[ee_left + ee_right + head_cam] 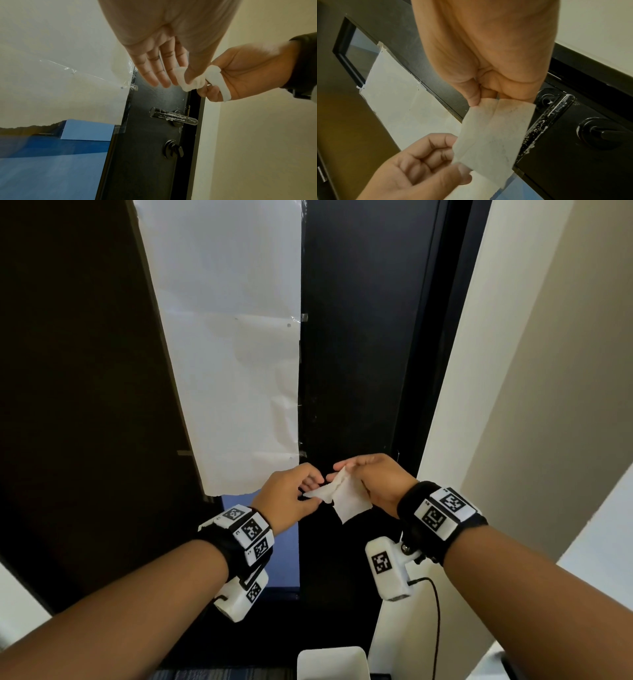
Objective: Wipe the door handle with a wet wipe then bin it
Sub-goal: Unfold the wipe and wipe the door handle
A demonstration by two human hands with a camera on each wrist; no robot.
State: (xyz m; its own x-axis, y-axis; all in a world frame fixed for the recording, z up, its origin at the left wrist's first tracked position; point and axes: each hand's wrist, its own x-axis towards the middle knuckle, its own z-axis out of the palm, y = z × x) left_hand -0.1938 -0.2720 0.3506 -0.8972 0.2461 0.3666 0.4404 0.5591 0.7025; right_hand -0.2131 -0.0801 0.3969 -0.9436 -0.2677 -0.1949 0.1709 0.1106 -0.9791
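A white wet wipe [346, 499] is stretched between both hands in front of the black door [359, 354]. My left hand [313, 494] pinches its lower corner between thumb and forefinger. My right hand [337, 470] pinches its upper edge. In the right wrist view the wipe [491, 135] hangs flat, partly unfolded, just left of the black lever handle [547, 121]. The handle [173, 117] is streaked with white smears and lies below the hands, untouched. In the head view the hands hide it. A white bin [329, 651] stands on the floor below.
White paper [233, 354] is taped over the door's glass panel. A black thumb-turn lock [173, 150] sits under the handle. A cream wall [548, 371] runs along the right of the door frame. A cable hangs from the right wrist camera.
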